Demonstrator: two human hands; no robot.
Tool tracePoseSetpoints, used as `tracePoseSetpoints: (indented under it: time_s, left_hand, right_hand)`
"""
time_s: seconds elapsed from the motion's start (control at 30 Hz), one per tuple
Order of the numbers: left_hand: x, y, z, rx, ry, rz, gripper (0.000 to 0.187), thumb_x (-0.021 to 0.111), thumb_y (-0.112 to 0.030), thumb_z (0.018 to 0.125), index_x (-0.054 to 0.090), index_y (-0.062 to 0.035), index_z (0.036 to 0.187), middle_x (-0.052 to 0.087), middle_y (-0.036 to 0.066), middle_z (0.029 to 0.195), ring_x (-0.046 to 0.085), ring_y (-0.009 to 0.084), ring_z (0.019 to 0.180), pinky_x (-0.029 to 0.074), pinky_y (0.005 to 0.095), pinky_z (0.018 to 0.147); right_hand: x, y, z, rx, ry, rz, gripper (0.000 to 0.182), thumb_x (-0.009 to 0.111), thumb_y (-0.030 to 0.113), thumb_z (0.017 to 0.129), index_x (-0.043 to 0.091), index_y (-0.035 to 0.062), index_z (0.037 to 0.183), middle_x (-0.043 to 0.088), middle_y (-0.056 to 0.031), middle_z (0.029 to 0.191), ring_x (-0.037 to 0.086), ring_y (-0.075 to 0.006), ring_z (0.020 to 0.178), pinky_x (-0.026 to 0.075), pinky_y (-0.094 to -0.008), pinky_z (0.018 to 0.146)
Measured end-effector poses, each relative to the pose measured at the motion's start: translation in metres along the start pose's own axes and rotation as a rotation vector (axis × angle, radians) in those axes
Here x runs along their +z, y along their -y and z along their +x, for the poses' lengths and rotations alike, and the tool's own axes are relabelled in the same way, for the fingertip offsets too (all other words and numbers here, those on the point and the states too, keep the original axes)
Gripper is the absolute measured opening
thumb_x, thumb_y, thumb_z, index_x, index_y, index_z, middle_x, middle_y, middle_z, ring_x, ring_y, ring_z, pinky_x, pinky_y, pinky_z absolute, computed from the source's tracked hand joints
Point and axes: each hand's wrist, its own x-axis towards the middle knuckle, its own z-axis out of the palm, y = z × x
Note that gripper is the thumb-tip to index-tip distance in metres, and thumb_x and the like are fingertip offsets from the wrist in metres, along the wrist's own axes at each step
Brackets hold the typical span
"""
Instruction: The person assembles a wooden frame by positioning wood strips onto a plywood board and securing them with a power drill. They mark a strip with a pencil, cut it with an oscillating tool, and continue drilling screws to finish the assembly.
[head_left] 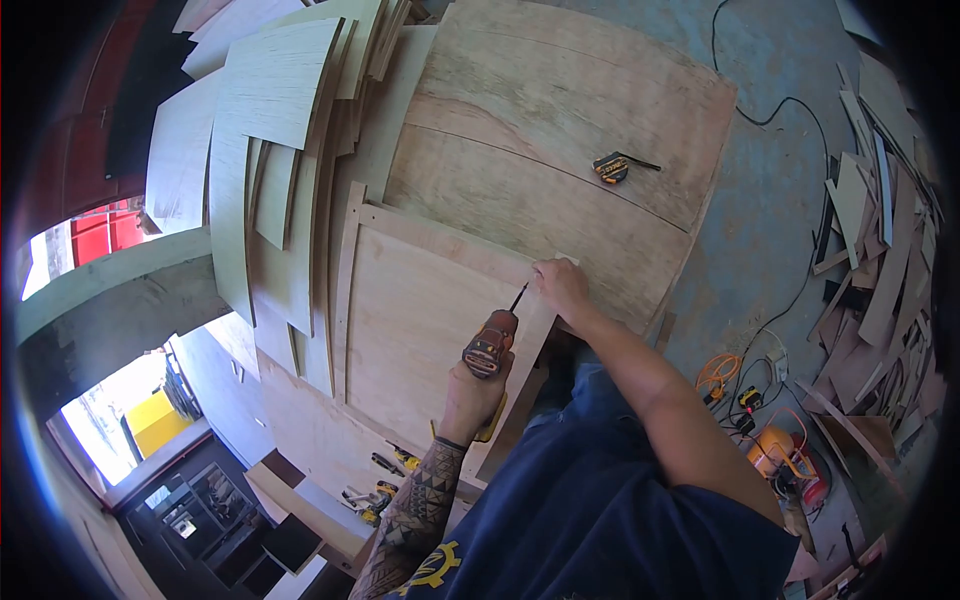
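Observation:
My left hand [472, 400] is wrapped round the grip of a red-brown cordless drill [488, 345], whose long bit points up and right. Close to the bit's tip, my right hand [560, 283] rests at the corner of a wooden frame [440, 238], fingers pressed together; what they pinch, if anything, is too small to make out. The frame borders a pale plywood panel [420, 310]. Beyond it lies a larger plywood sheet [540, 110], with a black and yellow tape measure [611, 168] on top.
Plywood sheets [270, 90] are stacked at the upper left. Yellow tools [380, 500] lie left of my tattooed forearm. Wood offcuts [890, 260] pile up at the far right. A cable [815, 125] crosses the floor, near an orange and red machine [780, 455].

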Motion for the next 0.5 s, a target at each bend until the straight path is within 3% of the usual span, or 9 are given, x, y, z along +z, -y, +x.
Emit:
tracePoseSetpoints:
  time_s: [0.07,0.27,0.5]
  left_hand:
    - [0.002,0.002,0.0,0.044,-0.023,-0.056,0.04,0.077,-0.034,0.095,0.074,-0.0028,0.12,0.078,0.021,0.102,0.078,0.0376,0.099,0.059,0.0446,0.083]
    - [0.004,0.008,0.0,0.019,-0.027,0.016,0.04,0.076,-0.035,0.095,0.074,-0.0028,0.118,0.077,0.022,0.095,0.078,0.0381,0.095,0.059,0.0453,0.079]
    - [0.004,0.01,0.006,0.002,0.015,0.063,0.037,0.076,-0.033,0.095,0.074,-0.0028,0.118,0.077,0.022,0.097,0.078,0.0373,0.097,0.059,0.0457,0.08]
  right_hand:
    - [-0.002,0.002,0.0,0.095,0.045,0.027,0.017,0.07,0.022,0.096,0.081,0.0116,0.104,0.077,-0.0185,0.096,0.074,-0.0395,0.091,0.059,-0.0525,0.084]
    - [0.0,-0.002,-0.001,0.071,0.015,-0.008,0.017,0.075,0.024,0.094,0.082,0.0148,0.106,0.078,-0.0146,0.097,0.075,-0.0358,0.093,0.059,-0.0502,0.082]
    - [0.003,-0.004,-0.001,0.07,0.024,0.008,0.017,0.074,0.022,0.093,0.082,0.0144,0.105,0.078,-0.0164,0.096,0.075,-0.0367,0.093,0.059,-0.0509,0.084]
